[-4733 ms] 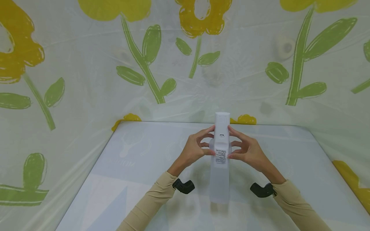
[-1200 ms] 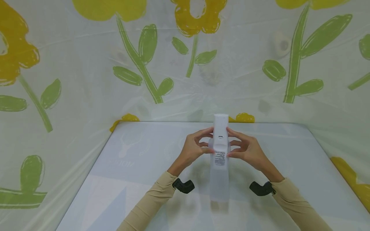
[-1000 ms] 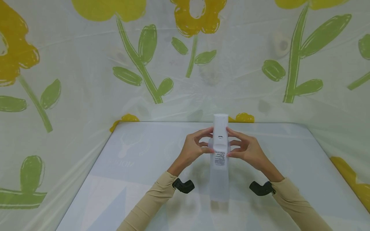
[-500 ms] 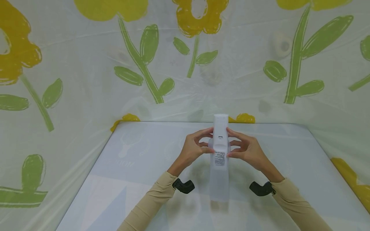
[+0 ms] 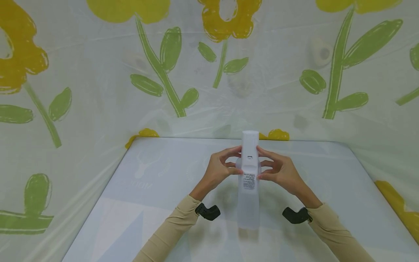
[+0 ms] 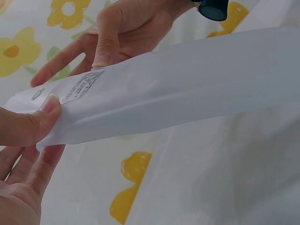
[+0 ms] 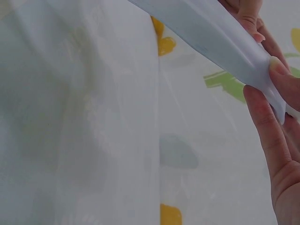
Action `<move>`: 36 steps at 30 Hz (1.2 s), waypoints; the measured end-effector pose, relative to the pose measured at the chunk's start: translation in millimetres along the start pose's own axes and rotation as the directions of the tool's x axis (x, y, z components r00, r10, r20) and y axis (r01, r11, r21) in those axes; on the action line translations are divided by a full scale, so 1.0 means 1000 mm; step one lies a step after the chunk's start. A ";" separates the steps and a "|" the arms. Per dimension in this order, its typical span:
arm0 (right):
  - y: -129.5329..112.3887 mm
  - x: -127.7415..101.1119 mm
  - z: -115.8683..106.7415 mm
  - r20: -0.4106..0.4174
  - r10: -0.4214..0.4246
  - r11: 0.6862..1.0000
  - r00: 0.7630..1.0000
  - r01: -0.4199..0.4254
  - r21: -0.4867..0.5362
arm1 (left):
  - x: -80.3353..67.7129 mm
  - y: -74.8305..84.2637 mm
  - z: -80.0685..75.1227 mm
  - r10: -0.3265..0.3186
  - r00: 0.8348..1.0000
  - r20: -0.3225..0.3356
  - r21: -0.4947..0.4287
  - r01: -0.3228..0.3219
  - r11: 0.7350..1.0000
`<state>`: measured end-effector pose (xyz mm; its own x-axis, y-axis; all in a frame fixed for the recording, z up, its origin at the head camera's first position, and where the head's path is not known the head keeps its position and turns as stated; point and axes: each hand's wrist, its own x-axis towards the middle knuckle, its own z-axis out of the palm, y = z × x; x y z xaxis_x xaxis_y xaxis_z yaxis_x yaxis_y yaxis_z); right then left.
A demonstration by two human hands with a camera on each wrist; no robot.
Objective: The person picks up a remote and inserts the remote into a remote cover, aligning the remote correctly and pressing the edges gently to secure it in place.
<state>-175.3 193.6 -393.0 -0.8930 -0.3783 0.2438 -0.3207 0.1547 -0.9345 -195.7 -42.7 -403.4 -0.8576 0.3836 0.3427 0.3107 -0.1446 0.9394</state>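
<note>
Pale blue-white rectangular table (image 5: 157,189), glossy plastic cover, faint deer print and mirrored lettering near left side; flower-patterned translucent sheet (image 5: 98,91) hangs behind far and side edges

bg: floral plastic sheet (image 5: 98,91) | table (image 5: 157,189) pale blue | wall knob (image 5: 322,54)

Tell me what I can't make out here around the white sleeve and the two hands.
- Label on the white sleeve: print too small to read in the head and left wrist views.
- Right hand: cut off by the right wrist view's edge.
- Left hand: palm cut off by the left wrist view's edge.
</note>
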 end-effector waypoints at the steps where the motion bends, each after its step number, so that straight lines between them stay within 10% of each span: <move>1: 0.000 0.000 0.000 0.000 -0.002 1.000 1.000 0.002 0.002 | 0.000 0.000 0.000 -0.001 1.000 0.001 -0.004 0.001 1.000; 36: 0.003 0.000 -0.002 0.010 -0.029 0.999 1.000 0.029 0.046 | -0.003 0.023 0.005 -0.003 1.000 -0.009 -0.041 0.003 0.999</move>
<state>-177.0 195.7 -395.1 -0.8801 -0.3917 0.2684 -0.3313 0.1017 -0.9380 -184.0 -42.4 -382.6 -0.8619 0.3762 0.3399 0.2914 -0.1810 0.9393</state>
